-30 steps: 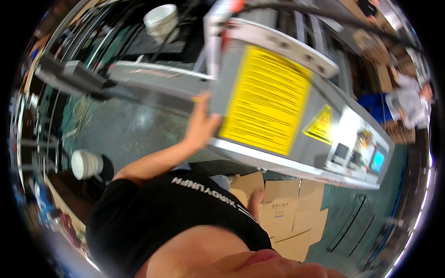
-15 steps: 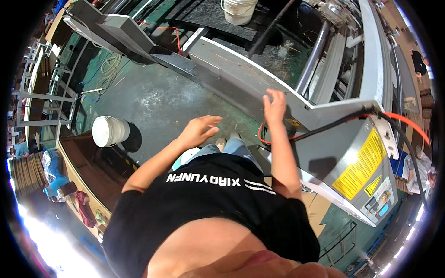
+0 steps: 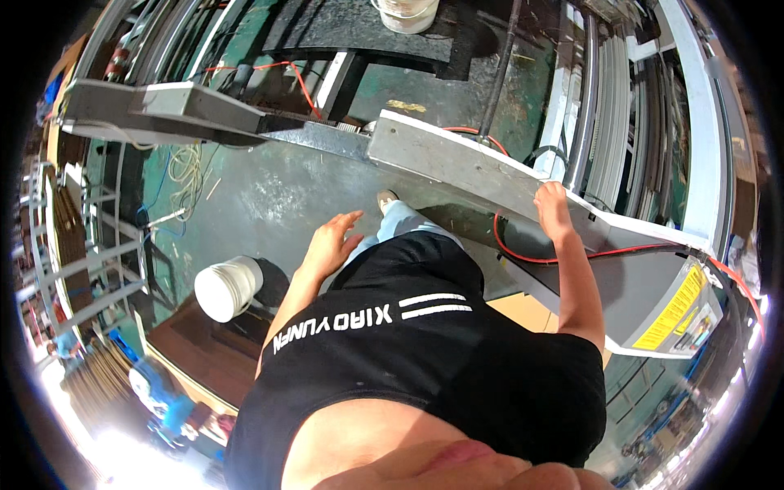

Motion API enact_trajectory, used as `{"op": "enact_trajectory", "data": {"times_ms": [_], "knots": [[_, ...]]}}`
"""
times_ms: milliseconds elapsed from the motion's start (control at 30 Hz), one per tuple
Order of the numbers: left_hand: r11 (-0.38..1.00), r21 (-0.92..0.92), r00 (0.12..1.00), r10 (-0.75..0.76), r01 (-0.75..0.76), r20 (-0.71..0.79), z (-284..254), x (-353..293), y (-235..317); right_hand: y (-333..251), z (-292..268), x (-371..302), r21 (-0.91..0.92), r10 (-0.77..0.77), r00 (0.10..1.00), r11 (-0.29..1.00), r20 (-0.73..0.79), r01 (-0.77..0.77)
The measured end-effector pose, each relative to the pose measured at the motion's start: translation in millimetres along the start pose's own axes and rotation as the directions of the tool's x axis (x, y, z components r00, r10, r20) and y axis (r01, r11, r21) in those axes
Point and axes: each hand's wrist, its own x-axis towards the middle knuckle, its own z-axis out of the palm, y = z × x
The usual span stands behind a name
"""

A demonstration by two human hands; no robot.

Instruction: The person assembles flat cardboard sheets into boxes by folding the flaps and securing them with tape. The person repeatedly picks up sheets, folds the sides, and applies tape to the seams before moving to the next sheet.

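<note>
My left hand (image 3: 331, 245) is held out in front of my body with its fingers apart, holding nothing. Below and to its left, a white plastic bucket (image 3: 224, 290) rests on its own, well out of reach of the fingers. My right arm stretches forward to a long grey machine beam (image 3: 457, 167). At the beam's upper edge, my right hand (image 3: 554, 208) has its fingers curled in; whether it grips the edge or only hovers over it I cannot tell. What the curled fingers may hold is hidden.
A red hose (image 3: 523, 259) loops beside the beam toward a grey control box (image 3: 653, 318) with a yellow label. Beyond the beam stands another white bucket (image 3: 406, 12). Coiled pale cable (image 3: 186, 175) lies on the green floor at left, near a metal rack (image 3: 90, 261).
My body has turned and stepped along the beam. My right hand has moved right to the beam's edge, its fingers now curled. My left hand stays raised, and the near bucket appears closer.
</note>
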Motion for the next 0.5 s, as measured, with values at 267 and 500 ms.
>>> {"op": "enact_trajectory", "data": {"times_ms": [267, 500], "knots": [[0.914, -0.374, 0.933, 0.264, -0.16, 0.245, -80, 114, -24, -174, -46, 87, 0.397, 0.344, 0.923, 0.881, -0.171, -0.255], [0.666, -0.745, 0.751, 0.511, -0.038, 0.418, -162, 196, -13, -356, -28, 203, 0.806, 0.401, 0.904, 0.578, -0.15, -0.123]]}}
